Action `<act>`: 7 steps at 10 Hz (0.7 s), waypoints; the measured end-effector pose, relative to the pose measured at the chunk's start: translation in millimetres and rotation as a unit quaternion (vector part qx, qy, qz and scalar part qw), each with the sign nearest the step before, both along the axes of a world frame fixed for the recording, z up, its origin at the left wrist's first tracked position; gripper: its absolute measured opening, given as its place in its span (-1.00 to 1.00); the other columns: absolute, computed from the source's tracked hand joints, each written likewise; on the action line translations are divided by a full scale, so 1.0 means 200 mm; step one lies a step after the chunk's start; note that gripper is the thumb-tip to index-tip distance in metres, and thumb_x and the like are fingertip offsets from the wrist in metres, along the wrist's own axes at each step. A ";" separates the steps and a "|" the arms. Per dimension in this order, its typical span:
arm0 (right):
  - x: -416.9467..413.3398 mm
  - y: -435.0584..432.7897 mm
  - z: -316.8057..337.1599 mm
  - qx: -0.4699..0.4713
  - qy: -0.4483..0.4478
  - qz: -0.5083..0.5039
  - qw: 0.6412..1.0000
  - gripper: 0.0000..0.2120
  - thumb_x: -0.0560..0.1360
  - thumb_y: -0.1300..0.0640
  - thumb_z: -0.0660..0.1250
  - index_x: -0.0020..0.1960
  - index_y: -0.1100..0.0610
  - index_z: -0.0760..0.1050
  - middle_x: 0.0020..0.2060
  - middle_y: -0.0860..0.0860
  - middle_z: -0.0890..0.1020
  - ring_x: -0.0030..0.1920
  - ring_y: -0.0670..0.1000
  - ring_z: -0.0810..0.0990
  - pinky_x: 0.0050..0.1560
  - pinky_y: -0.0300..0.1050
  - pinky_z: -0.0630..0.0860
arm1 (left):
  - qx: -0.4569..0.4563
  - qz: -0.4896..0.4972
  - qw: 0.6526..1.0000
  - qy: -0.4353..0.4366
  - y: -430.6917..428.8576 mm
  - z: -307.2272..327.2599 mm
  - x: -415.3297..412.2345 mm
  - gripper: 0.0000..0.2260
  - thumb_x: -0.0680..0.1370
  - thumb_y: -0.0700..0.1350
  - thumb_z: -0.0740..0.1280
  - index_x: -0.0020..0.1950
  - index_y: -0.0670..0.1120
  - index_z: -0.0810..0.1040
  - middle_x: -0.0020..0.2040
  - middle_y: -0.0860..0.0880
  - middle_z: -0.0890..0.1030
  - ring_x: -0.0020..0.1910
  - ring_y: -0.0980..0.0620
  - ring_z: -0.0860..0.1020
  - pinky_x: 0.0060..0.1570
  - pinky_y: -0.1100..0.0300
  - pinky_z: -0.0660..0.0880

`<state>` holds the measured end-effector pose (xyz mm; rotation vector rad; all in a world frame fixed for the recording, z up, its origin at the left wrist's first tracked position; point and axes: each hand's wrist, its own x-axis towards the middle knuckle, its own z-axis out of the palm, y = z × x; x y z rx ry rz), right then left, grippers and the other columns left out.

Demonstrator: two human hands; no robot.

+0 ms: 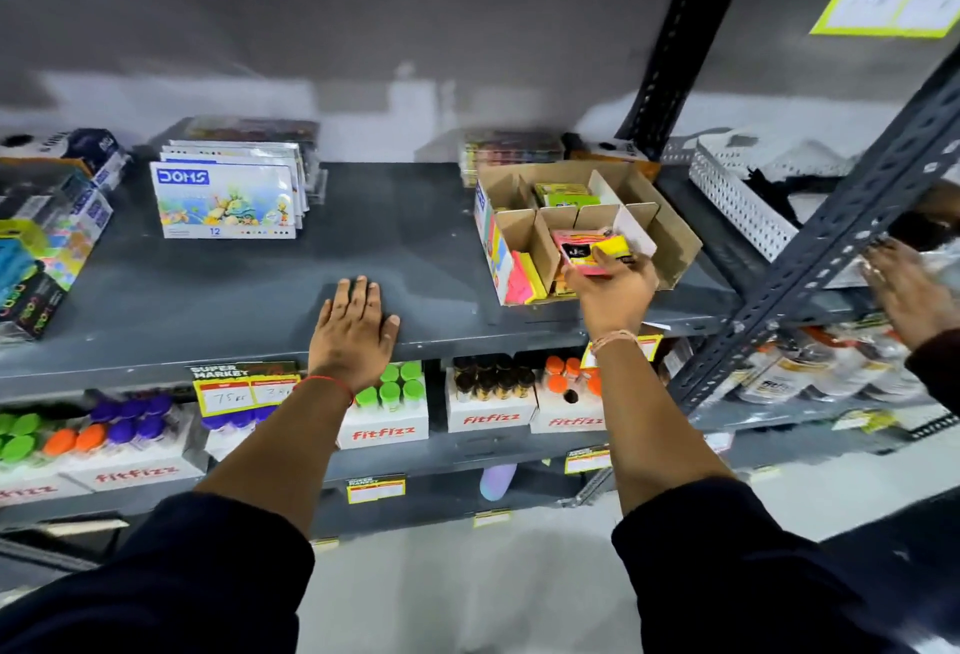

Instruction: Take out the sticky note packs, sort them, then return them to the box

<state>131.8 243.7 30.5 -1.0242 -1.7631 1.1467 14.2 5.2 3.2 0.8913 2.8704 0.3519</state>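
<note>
An open cardboard box (675,232) with dividers stands on the grey shelf (405,216), right of centre. My right hand (613,289) is over its front compartment, shut on pink and yellow sticky note packs (592,250). More pink and yellow packs (524,274) stand in the front left compartment, and green-yellow packs (563,193) lie in a back compartment. My left hand (353,331) rests flat on the shelf, fingers together, holding nothing.
DOMS colour boxes (226,203) stand at the shelf's left-centre, other packaged goods at far left. A white perforated tray (737,196) sits beyond the angled steel upright (831,258). Another person's hand (904,289) reaches in at the right. Fitfizz tubes (384,409) fill the lower shelf.
</note>
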 end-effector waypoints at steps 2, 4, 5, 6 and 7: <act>0.01 0.00 0.00 0.082 -0.182 0.036 0.979 -0.46 0.38 -0.02 0.46 0.29 0.17 0.49 0.42 0.15 0.28 0.43 0.17 0.18 0.46 0.02 0.20 | 0.006 0.002 1.000 -0.005 0.00 0.00 0.00 -0.50 0.63 -0.02 -0.01 0.51 -0.20 -0.01 0.56 -0.15 -0.01 0.55 -0.08 -0.08 0.52 0.03 -0.11; 0.02 0.00 0.01 0.105 -0.255 0.069 0.959 -0.47 0.42 -0.03 0.41 0.36 0.02 0.42 0.42 0.18 0.29 0.45 0.22 0.13 0.44 0.12 0.11 | -0.008 -0.004 1.000 0.000 0.00 -0.01 -0.01 -0.50 0.63 -0.01 -0.03 0.51 -0.19 -0.04 0.56 -0.14 -0.02 0.55 -0.08 -0.09 0.52 0.03 -0.11; 0.04 0.00 0.00 0.105 -0.263 0.082 0.956 -0.44 0.42 0.03 0.42 0.39 -0.01 0.37 0.44 0.16 0.26 0.46 0.20 0.12 0.45 0.12 0.11 | -0.009 -0.006 1.000 -0.012 0.00 0.00 -0.02 -0.50 0.63 -0.01 -0.04 0.51 -0.19 -0.05 0.56 -0.15 -0.03 0.55 -0.08 -0.10 0.52 0.02 -0.11; 0.06 0.00 -0.01 0.128 -0.256 0.080 0.955 -0.28 0.40 0.06 0.44 0.48 -0.04 0.20 0.52 0.13 0.11 0.52 0.16 0.02 0.41 0.20 0.11 | -0.021 -0.008 1.000 -0.021 0.00 0.00 -0.03 -0.49 0.63 0.01 -0.05 0.51 -0.19 -0.08 0.56 -0.14 -0.07 0.55 -0.08 -0.12 0.52 0.03 -0.13; 0.10 -0.04 -0.02 0.185 -0.203 0.054 0.960 -0.22 0.45 0.00 0.36 0.53 0.10 0.03 0.55 0.10 0.00 0.55 0.12 -0.08 0.45 0.25 0.08 | -0.021 -0.022 0.999 -0.024 0.01 0.00 -0.02 -0.47 0.63 0.04 -0.07 0.51 -0.20 -0.10 0.56 -0.15 -0.09 0.55 -0.07 -0.12 0.53 0.04 -0.15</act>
